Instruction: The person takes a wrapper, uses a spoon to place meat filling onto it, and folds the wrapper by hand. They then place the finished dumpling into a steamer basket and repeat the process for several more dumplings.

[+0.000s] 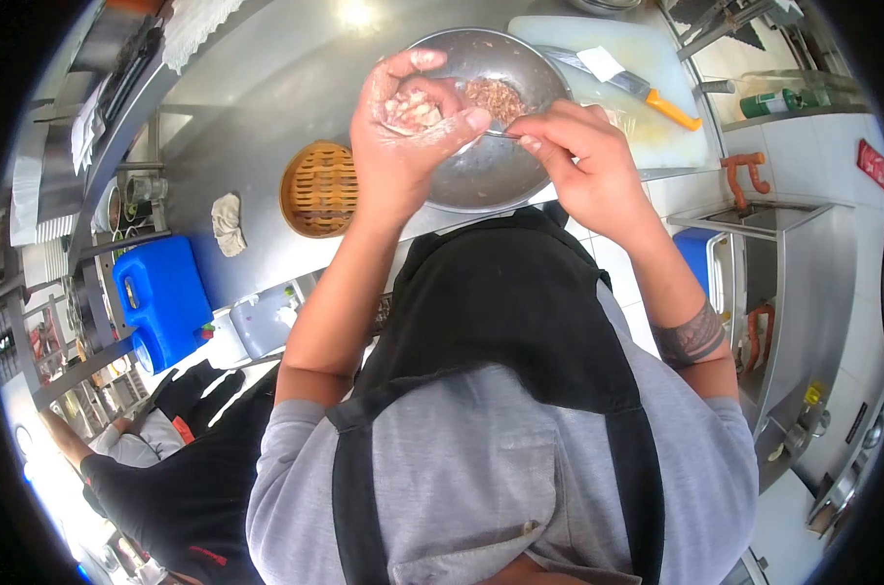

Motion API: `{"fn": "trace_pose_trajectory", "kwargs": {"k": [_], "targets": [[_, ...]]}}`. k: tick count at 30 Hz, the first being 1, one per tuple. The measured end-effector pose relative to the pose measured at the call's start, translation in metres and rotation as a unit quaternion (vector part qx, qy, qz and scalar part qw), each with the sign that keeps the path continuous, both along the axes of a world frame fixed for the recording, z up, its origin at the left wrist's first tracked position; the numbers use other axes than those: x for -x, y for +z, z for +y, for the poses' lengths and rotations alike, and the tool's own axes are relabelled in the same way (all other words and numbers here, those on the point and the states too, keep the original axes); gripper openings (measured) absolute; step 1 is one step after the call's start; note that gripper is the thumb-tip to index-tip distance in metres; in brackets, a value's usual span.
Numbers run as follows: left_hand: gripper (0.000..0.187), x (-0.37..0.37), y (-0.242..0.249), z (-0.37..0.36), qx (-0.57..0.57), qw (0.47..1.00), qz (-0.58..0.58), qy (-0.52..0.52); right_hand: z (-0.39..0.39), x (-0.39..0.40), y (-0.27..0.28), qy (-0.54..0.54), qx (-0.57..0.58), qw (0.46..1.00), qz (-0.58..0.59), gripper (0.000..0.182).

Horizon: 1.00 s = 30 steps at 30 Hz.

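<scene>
1. Stainless worktop [267, 107] spans a bright kitchen; at the lower left is another person [189, 478] in dark clothes, and above, one blue jug [169, 292].
2. One crumpled cloth [228, 224] lies on the steel, with one round bamboo basket [288, 195] to its right.
3. One left hand [398, 161] is cupped over the bowl's left side, fingers and thumb curled round one pale, lumpy portion of filling [415, 109]. It looks soft, light and moist, likely to smear or break apart under a squeeze; supporting it from beneath, across the palm, seems the best hold. Whether a wrapper lies under it, I cannot tell.
4. One wide steel bowl [471, 190] stands in front of the apron, with one heap of pinkish mince [496, 96] inside. Its smooth wall could be slippery to greasy fingers; the rim offers the firmest grip.
5. One right hand [583, 161] pinches one thin utensil [500, 134] between thumb and fingers, its tip near the left thumb. It looks stiff and light, best held at the end. The two hands are close together.
6. One pale cutting board [559, 29] bears one yellow-handled knife [637, 86], with one white piece [600, 63] over its blade.
</scene>
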<state>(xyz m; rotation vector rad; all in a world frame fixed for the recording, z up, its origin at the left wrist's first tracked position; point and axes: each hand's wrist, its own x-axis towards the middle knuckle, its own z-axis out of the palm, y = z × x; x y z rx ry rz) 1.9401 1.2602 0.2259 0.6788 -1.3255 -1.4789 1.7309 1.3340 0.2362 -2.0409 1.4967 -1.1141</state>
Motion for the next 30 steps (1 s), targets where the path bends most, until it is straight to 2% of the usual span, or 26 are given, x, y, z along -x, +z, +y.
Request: {"fn": "trace_pose_trajectory", "kwargs": {"k": [1,3,4,6,7,9,10,11,13,14,15,16,17,18,19,22,23,25,27,28,29,30], "targets": [[0.067,0.003,0.001,0.002,0.000,1.000,0.000,0.000,0.000,-0.001,0.001,-0.003,0.007,1.000,-0.002,0.013],[0.073,0.010,0.006,0.010,-0.040,0.996,-0.028,0.081,-0.001,0.000,-0.003,-0.002,0.003,1.000,-0.008,0.014],[0.073,0.007,0.008,0.012,-0.040,0.995,-0.027,0.083,-0.002,0.001,-0.006,0.001,0.000,1.000,-0.014,0.014],[0.080,-0.002,0.013,0.012,0.086,0.992,-0.080,0.047,-0.004,0.005,-0.009,0.002,0.014,1.000,-0.008,0.014],[0.080,-0.009,0.012,0.011,0.086,0.992,-0.080,0.050,-0.005,0.007,-0.010,0.000,0.028,1.000,-0.003,0.015],[0.092,-0.029,0.010,0.007,0.143,0.985,-0.093,-0.002,-0.006,0.009,-0.010,0.001,0.026,1.000,0.003,0.015],[0.092,-0.039,0.014,0.008,0.170,0.974,-0.148,0.016,-0.007,0.010,-0.011,0.002,0.023,1.000,0.009,0.015],[0.092,-0.044,0.022,0.011,0.169,0.974,-0.149,0.023,-0.009,0.009,-0.010,0.009,0.023,1.000,0.009,0.015],[0.081,-0.052,0.051,0.016,0.172,0.909,-0.380,0.001,-0.012,0.006,-0.011,0.027,0.026,0.998,0.046,0.017],[0.057,-0.053,0.047,0.017,0.202,0.908,-0.367,0.014,-0.012,0.004,-0.011,0.040,0.027,0.998,0.044,0.017],[0.057,-0.057,0.044,0.018,0.198,0.906,-0.372,0.028,-0.012,0.000,-0.013,0.051,0.028,0.996,0.071,0.017],[0.048,-0.063,0.040,0.018,0.222,0.887,-0.405,0.004,-0.014,-0.004,-0.015,0.063,0.031,0.993,0.097,0.018],[0.039,-0.069,0.036,0.019,0.245,0.865,-0.437,-0.021,-0.015,-0.009,-0.017,0.079,0.034,0.992,0.092,0.018],[0.029,-0.072,0.026,0.021,0.223,0.872,-0.436,-0.010,-0.016,-0.011,-0.019,0.091,0.026,0.991,0.099,0.019],[0.029,-0.079,0.018,0.024,0.218,0.870,-0.441,0.000,-0.016,-0.013,-0.022,0.101,0.019,0.989,0.107,0.019],[0.030,-0.101,-0.006,0.030,0.089,0.901,-0.424,0.017,-0.014,-0.009,-0.041,0.097,-0.003,0.987,0.127,0.020],[0.030,-0.113,-0.021,0.029,0.089,0.900,-0.426,0.019,-0.013,-0.005,-0.046,0.088,-0.007,0.987,0.132,0.020],[0.033,-0.143,-0.058,0.019,0.028,0.862,-0.486,0.143,-0.009,0.001,-0.050,0.074,-0.029,0.989,0.123,0.020],[0.034,-0.169,-0.083,-0.003,-0.012,0.804,-0.573,0.158,-0.004,0.007,-0.051,0.061,-0.054,0.990,0.115,0.019],[0.034,-0.185,-0.106,-0.017,-0.014,0.803,-0.574,0.159,-0.002,0.009,-0.052,0.045,-0.083,0.989,0.115,0.018],[0.034,-0.201,-0.133,-0.033,0.017,0.772,-0.607,0.191,0.000,0.011,-0.052,0.028,-0.111,0.987,0.116,0.017],[0.033,-0.204,-0.138,-0.041,0.049,0.737,-0.637,0.222,0.002,0.014,-0.052,0.029,-0.112,0.987,0.115,0.017]]}}
